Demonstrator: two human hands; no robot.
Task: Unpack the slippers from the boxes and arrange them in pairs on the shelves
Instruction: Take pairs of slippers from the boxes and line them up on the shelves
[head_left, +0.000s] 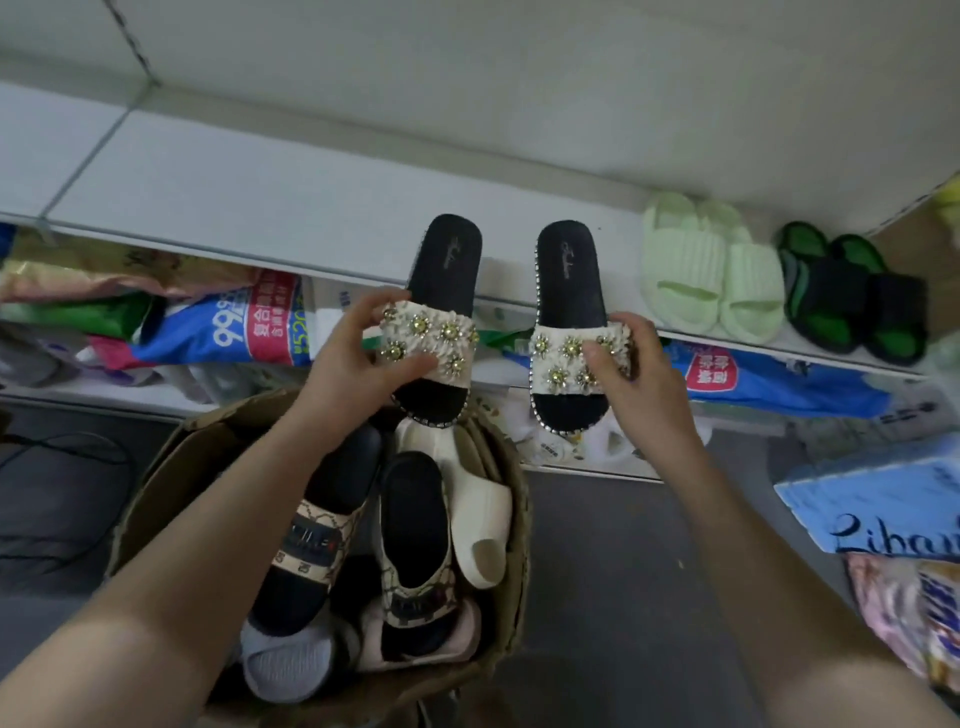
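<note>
Head camera looks down on a white shelf (234, 187) beyond both hands and a cardboard box (156, 488) of mixed slippers below the left hand (353, 348). That hand grips the flowered strap of one black slipper (447, 260), the right hand (644, 374) grips its twin (569, 270), and both heels reach over the shelf edge. Pale green slippers (706, 270) lie on the shelf to the right of the right hand.
</note>
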